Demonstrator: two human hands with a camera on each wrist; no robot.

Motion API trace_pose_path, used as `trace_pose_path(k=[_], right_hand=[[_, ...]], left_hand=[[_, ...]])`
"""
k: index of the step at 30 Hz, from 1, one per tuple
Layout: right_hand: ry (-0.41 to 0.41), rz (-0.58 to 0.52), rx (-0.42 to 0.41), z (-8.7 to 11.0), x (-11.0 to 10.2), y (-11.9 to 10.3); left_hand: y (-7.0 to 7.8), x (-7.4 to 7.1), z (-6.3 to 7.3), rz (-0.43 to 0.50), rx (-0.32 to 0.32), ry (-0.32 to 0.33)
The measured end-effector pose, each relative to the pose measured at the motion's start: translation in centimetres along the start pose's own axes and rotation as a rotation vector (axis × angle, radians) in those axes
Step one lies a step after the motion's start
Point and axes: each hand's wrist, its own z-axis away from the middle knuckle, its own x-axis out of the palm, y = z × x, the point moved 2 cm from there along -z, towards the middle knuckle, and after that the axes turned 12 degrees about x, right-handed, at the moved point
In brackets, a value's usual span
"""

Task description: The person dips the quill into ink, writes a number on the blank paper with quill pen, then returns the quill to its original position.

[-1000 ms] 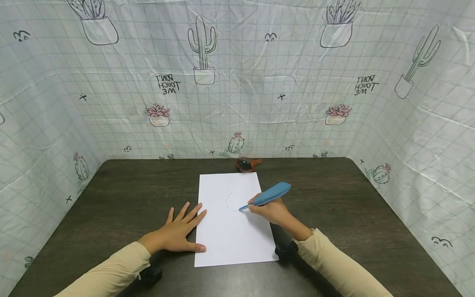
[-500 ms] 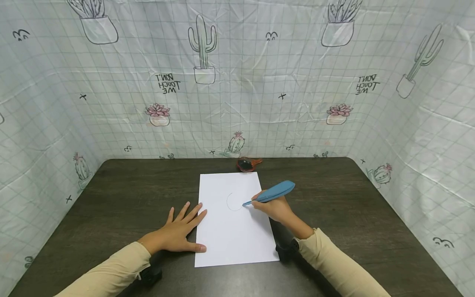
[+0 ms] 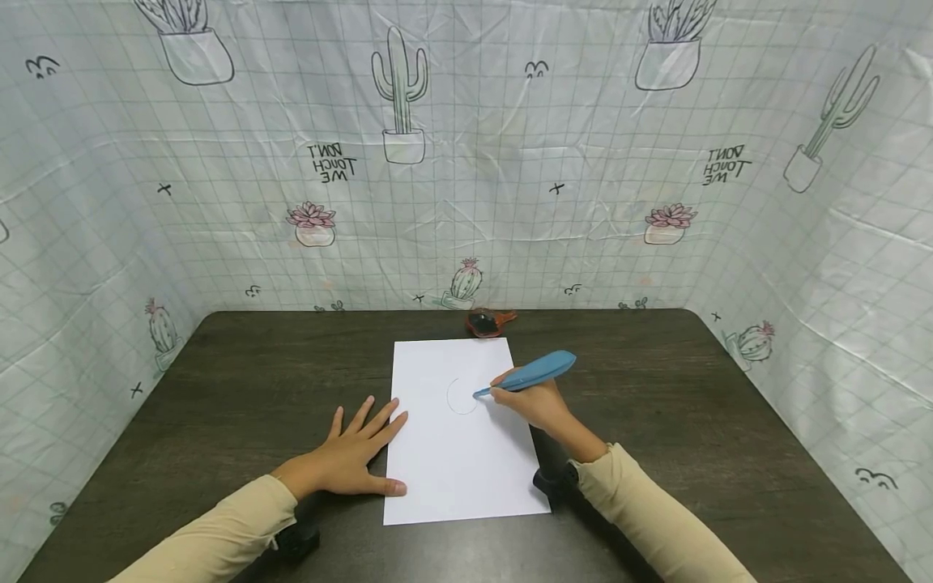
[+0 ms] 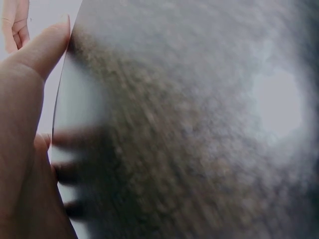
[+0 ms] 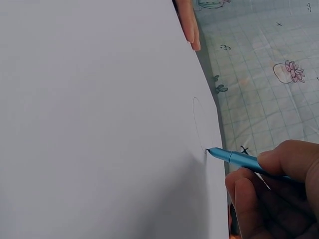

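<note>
A white sheet of paper [image 3: 459,470] lies on the dark table, with a thin, partly drawn round line on its upper half. My right hand [image 3: 535,401] pinches a blue pen [image 3: 535,372] whose top is shaped like a feather. In the right wrist view the tip of the pen [image 5: 239,160] meets the paper at one end of the curved line. Fingers spread, my left hand [image 3: 350,461] rests flat across the paper's left edge. The left wrist view shows the thumb of that hand [image 4: 37,55] on the paper's edge.
A small orange-red and black object [image 3: 487,324] sits just beyond the paper's top edge; its kind is unclear. The dark wooden table [image 3: 255,380] extends to both sides. Behind and beside it hangs a white grid-patterned cloth [image 3: 481,194] printed with cacti.
My right hand and the pen have shifted slightly right, then up the sheet, and the line's right side has grown upward. My left hand has stayed in place.
</note>
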Motion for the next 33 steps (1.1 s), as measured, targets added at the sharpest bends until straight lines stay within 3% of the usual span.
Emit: trace_pose_path(k=[12, 33], right_hand=[[-0.033, -0.090, 0.016, -0.2, 1.3, -1.0], [-0.077, -0.033, -0.024, 0.1, 2.6, -1.6]], left_hand=[[-0.2, 0.0, 0.0, -0.010, -0.005, -0.001], [0.4, -0.4, 0.0, 0.003, 0.005, 0.002]])
